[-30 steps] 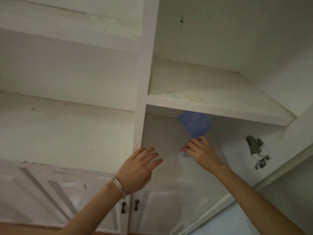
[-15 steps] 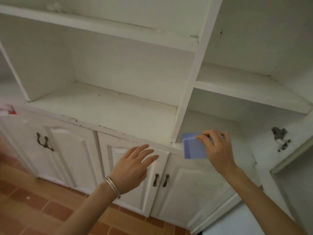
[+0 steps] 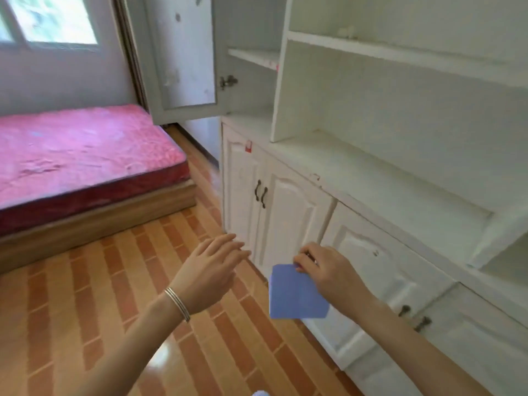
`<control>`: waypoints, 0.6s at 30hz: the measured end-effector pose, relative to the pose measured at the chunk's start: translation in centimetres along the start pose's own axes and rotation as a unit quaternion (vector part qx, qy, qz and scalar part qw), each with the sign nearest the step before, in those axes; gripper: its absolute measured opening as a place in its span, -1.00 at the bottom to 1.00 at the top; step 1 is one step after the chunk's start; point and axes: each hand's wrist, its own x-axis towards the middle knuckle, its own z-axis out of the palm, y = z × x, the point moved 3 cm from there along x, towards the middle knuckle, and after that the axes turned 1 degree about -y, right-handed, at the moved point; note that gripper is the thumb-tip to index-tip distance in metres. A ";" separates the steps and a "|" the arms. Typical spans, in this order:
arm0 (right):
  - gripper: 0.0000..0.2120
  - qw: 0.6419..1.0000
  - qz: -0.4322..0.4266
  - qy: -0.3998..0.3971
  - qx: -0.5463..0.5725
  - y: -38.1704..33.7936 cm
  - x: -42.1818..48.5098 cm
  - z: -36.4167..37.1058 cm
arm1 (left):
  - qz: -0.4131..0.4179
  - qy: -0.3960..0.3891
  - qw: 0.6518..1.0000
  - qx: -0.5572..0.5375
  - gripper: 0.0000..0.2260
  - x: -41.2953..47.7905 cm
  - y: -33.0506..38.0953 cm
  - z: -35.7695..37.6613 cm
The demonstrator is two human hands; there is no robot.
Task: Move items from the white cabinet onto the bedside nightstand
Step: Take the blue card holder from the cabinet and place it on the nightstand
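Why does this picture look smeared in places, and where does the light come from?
Head view: daylight comes from the overexposed window at top left; the pink mattress looks smeared, probably from head motion; the floor shows a glossy glare patch near the bottom; shelves of the white cabinet bow, a wide-angle effect; the blue card in the right hand has fairly clean edges.

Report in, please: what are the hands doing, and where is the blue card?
Right hand pinches blue card at its top corner, outside the white cabinet, before its lower doors. Left hand open, empty. Nightstand not in view.
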 end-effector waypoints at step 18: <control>-0.84 0.918 -0.370 -0.037 0.137 -13.3 28.3 18.4 | -0.319 -0.034 0.937 0.140 -0.62 -15.3 -18.4 -0.8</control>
